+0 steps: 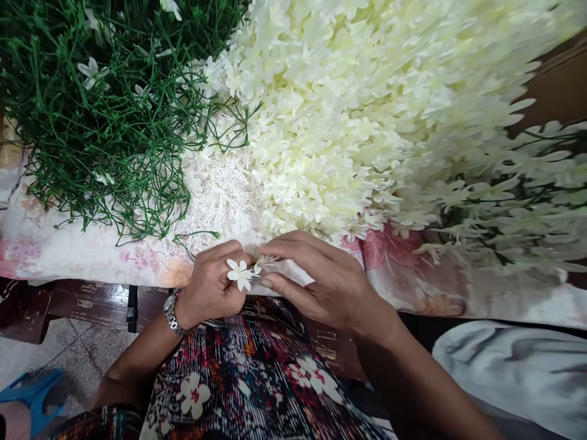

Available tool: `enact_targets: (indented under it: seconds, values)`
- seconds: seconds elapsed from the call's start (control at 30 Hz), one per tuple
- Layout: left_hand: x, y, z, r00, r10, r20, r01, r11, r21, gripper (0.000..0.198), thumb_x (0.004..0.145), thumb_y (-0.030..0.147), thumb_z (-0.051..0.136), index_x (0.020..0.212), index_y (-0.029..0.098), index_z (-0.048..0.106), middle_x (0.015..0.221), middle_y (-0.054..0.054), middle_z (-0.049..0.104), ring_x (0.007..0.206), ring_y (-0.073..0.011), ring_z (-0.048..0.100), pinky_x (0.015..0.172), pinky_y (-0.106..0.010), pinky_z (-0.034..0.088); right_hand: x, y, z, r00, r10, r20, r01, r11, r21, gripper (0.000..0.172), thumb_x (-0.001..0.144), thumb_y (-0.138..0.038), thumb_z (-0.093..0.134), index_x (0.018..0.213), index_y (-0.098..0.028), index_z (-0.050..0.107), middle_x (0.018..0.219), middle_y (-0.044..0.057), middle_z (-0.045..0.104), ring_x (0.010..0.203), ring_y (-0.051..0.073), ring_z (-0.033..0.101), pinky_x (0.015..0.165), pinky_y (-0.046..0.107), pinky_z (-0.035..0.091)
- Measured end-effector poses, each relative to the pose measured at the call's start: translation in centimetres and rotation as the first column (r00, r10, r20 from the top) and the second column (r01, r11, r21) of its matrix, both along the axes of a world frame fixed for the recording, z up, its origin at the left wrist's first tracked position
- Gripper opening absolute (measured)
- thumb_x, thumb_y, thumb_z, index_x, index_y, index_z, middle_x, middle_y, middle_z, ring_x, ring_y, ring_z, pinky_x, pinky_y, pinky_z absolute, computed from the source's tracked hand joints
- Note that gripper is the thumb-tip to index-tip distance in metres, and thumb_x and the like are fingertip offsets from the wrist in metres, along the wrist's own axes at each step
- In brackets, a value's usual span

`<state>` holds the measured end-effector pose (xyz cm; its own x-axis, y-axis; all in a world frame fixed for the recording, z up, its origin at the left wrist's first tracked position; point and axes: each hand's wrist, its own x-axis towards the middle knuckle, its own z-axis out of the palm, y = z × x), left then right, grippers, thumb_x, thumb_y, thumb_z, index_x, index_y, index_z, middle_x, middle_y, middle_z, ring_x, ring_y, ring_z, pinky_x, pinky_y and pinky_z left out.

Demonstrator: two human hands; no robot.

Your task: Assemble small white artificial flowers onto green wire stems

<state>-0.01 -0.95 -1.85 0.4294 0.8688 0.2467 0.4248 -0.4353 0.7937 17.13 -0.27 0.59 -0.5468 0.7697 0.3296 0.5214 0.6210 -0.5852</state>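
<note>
My left hand (215,280), with a metal watch (172,315) on the wrist, is closed around a green artificial flower stem (197,234). The stem's thin green end sticks out above the fist. A white artificial flower (239,275) with open petals shows at the fingers' front. Opposite it, my right hand (328,284) has its thumb and fingers curved around a small pale flower piece (263,264) with thin white strands. That piece meets the tips of the left hand's fingers, and its exact shape is partly hidden.
Beyond my hands lie a heap of green stems (105,140), a pile of thin white strands (220,189) and a large mound of cream-white petals (339,122). Finished-looking flower sprays (518,201) lie at right. A flowered cloth (151,260) covers the table; a blue stool (34,397) stands lower left.
</note>
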Motion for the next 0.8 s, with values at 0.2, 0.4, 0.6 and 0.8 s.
enact_targets:
  seconds: [0.2, 0.4, 0.6, 0.8]
  values:
    - [-0.1, 0.0, 0.2, 1.000, -0.025, -0.002, 0.025, 1.000, -0.017, 0.015, 0.068, 0.006, 0.037, 0.058, 0.015, 0.043, 0.058, 0.002, 0.034, 0.053, -0.0091, 0.034, 0.048, -0.023, 0.027, 0.5, -0.2, 0.2, 0.991, -0.070, -0.115, 0.077, 0.996, 0.055, 0.027, 0.068, -0.011, 0.056, 0.094, -0.016, 0.050, 0.081, 0.005, 0.057, 0.076, 0.013, 0.052, 0.065, 0.027, 0.046]
    - [0.0, 0.0, 0.1, 0.998, -0.025, -0.065, 0.028, 0.999, 0.040, 0.017, 0.067, 0.006, 0.036, 0.056, 0.015, 0.046, 0.055, 0.002, 0.035, 0.052, -0.0093, 0.035, 0.047, -0.022, 0.027, 0.3, -0.2, -0.6, 1.000, -0.020, -0.011, 0.021, 0.996, 0.085, 0.013, 0.070, -0.010, 0.051, 0.082, -0.016, 0.054, 0.076, 0.004, 0.056, 0.073, 0.012, 0.051, 0.064, 0.026, 0.045]
    - [0.1, 0.1, 0.1, 0.994, -0.035, -0.103, 0.036, 0.999, 0.008, 0.014, 0.064, 0.005, 0.039, 0.055, 0.016, 0.041, 0.054, 0.002, 0.034, 0.052, -0.0089, 0.036, 0.048, -0.022, 0.029, 0.2, -0.2, -1.0, 0.998, -0.036, 0.049, 0.027, 0.984, 0.177, 0.010, 0.070, -0.010, 0.051, 0.079, -0.014, 0.054, 0.071, 0.004, 0.055, 0.069, 0.012, 0.050, 0.062, 0.026, 0.044]
    - [0.0, 0.3, 0.2, 0.992, -0.050, -0.112, 0.045, 0.998, -0.046, 0.015, 0.063, 0.006, 0.039, 0.052, 0.016, 0.035, 0.053, 0.003, 0.033, 0.050, -0.0084, 0.034, 0.048, -0.022, 0.029, 0.2, -0.1, -1.5, 0.999, -0.006, 0.045, 0.000, 0.991, 0.131, 0.009, 0.072, -0.010, 0.047, 0.077, -0.014, 0.053, 0.070, 0.004, 0.055, 0.069, 0.011, 0.049, 0.062, 0.025, 0.044]
